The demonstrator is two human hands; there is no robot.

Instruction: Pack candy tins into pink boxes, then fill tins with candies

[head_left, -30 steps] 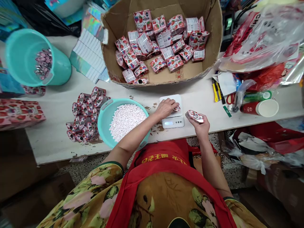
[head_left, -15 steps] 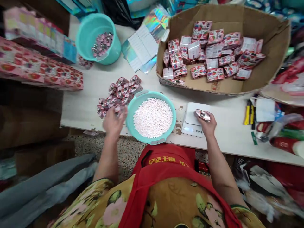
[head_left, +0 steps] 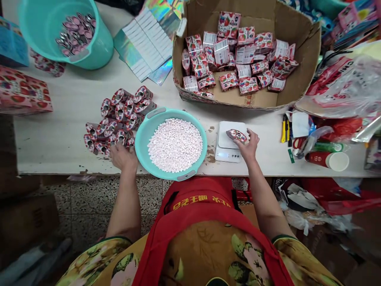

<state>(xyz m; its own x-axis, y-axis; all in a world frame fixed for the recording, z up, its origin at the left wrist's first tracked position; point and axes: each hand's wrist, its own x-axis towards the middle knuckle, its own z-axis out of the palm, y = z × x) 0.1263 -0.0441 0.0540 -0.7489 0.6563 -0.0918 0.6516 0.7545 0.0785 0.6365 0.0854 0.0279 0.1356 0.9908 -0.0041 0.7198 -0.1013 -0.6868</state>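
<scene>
My left hand (head_left: 123, 157) is at the front edge of a cluster of small oval strawberry-print containers (head_left: 119, 112), which stand with holes in their tops. Its fingers curl around one at the near side, partly hidden by the hand. My right hand (head_left: 249, 147) is beside a white digital scale (head_left: 228, 154), fingers spread. On the scale's plate lies a single strawberry-print container (head_left: 238, 135), with my right thumb at its near edge. Between the hands sits a turquoise basin (head_left: 140, 147) holding many small white candies (head_left: 175, 146).
A turquoise bucket (head_left: 102, 45) of shiny pink lids stands back left, near printed sheets (head_left: 148, 43). Behind the basin, a cardboard box (head_left: 262, 101) holds several wrapped strawberry packs. Cutters (head_left: 285, 129) and a red paper cup (head_left: 318, 159) lie right. Strawberry-print cartons (head_left: 26, 93) stand left.
My right hand has set its container down on the scale and spread its fingers. My left hand has moved left with a container to the cluster. The camera view has shifted.
</scene>
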